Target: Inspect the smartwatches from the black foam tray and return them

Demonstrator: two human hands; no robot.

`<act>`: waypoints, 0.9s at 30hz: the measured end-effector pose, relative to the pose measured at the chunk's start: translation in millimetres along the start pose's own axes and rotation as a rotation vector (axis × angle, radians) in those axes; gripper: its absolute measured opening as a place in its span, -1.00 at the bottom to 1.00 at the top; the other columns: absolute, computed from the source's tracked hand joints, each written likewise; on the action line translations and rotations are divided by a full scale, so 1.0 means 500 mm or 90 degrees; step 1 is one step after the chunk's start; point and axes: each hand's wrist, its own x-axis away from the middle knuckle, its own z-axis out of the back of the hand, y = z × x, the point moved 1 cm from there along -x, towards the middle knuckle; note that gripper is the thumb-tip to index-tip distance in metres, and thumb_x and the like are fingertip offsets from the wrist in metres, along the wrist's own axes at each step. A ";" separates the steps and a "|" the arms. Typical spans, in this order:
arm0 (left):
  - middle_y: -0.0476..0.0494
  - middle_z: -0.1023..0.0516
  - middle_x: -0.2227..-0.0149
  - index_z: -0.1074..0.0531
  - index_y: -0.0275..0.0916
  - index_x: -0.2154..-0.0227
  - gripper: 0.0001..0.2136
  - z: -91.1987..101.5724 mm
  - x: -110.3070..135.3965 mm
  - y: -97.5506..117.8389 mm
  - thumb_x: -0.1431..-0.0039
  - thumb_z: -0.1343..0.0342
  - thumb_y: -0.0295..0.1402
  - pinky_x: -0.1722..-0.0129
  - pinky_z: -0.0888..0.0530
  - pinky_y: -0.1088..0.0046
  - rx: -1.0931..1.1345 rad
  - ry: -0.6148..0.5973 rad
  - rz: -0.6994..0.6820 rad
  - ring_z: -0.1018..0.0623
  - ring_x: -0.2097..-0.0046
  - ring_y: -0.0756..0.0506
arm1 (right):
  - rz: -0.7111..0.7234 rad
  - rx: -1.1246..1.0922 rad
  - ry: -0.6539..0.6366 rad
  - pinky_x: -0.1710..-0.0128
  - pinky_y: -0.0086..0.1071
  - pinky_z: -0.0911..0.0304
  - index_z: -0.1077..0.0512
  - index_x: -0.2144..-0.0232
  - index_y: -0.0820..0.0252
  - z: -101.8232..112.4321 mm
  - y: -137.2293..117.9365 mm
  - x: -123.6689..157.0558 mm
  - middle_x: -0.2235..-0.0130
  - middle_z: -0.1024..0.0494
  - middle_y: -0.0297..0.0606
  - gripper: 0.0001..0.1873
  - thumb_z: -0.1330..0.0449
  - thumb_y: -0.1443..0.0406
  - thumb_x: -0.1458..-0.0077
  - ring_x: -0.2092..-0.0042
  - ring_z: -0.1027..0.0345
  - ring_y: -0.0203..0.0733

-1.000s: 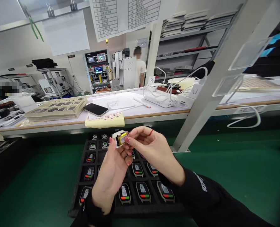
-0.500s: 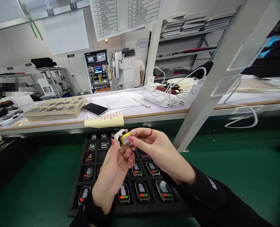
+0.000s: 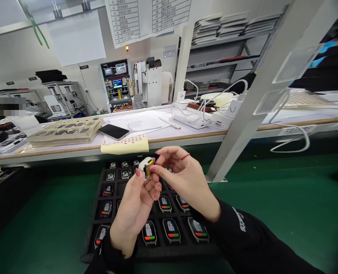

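Observation:
My left hand [image 3: 134,207] is closed around a small white watch case [image 3: 145,165], holding it up above a black foam tray [image 3: 100,213]. My right hand [image 3: 186,182] pinches a small yellow-wrapped part [image 3: 149,169] that sits against the open side of the case. The tray lies on the green mat [image 3: 43,224] and holds several watch bodies [image 3: 171,229] with white, red and green labels.
A raised white bench [image 3: 163,133] crosses behind the tray with a phone [image 3: 113,131], a yellow sheet of red dots [image 3: 125,145], beige trays [image 3: 66,130] and white chargers with cables [image 3: 203,114]. A slanted grey post [image 3: 251,102] rises on the right. A person [image 3: 165,85] stands by machines far back.
Both hands stay raised over the tray. The yellow part has turned from facing me to edge-on against the case, and my right hand's fingers have shifted slightly left.

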 end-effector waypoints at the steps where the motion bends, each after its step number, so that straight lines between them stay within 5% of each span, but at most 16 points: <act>1: -0.12 -0.53 0.35 -0.62 -0.32 0.26 -0.66 0.000 -0.002 0.002 -0.04 -0.41 -0.14 0.46 -0.41 0.69 -0.006 0.004 -0.004 -0.50 0.38 0.09 | 0.014 0.022 0.001 0.27 -0.34 -0.46 -0.52 0.23 0.17 0.004 -0.003 0.000 0.36 -0.56 -0.28 -0.67 -0.51 0.17 -0.04 0.31 -0.50 -0.12; 5: -0.08 -0.49 0.30 -0.62 -0.28 0.08 -0.68 0.003 -0.002 0.007 -0.09 -0.41 -0.31 0.42 -0.41 0.71 -0.053 -0.025 -0.011 -0.47 0.34 0.12 | 0.069 0.123 -0.014 0.26 -0.30 -0.41 -0.60 0.30 0.16 0.018 -0.025 0.012 0.28 -0.60 -0.22 -0.84 -0.37 0.18 -0.23 0.26 -0.47 -0.09; 13: -0.08 -0.49 0.28 -0.59 -0.21 -0.04 -0.61 0.005 0.004 0.007 -0.14 -0.38 -0.30 0.40 -0.43 0.71 -0.064 -0.079 -0.003 -0.46 0.33 0.13 | 0.074 0.085 -0.058 0.27 -0.39 -0.38 -0.62 0.34 0.13 0.024 -0.038 0.025 0.31 -0.60 -0.30 -0.97 -0.40 0.34 -0.15 0.27 -0.48 -0.15; 27: -0.04 -0.49 0.28 -0.57 -0.12 -0.07 -0.60 0.003 0.004 0.006 -0.15 -0.37 -0.32 0.33 -0.42 0.70 -0.084 -0.068 -0.020 -0.46 0.34 0.15 | 0.195 0.228 -0.038 0.29 -0.47 -0.42 -0.59 0.31 0.12 0.015 -0.056 0.032 0.30 -0.59 -0.36 -0.83 -0.25 0.46 -0.14 0.32 -0.47 -0.24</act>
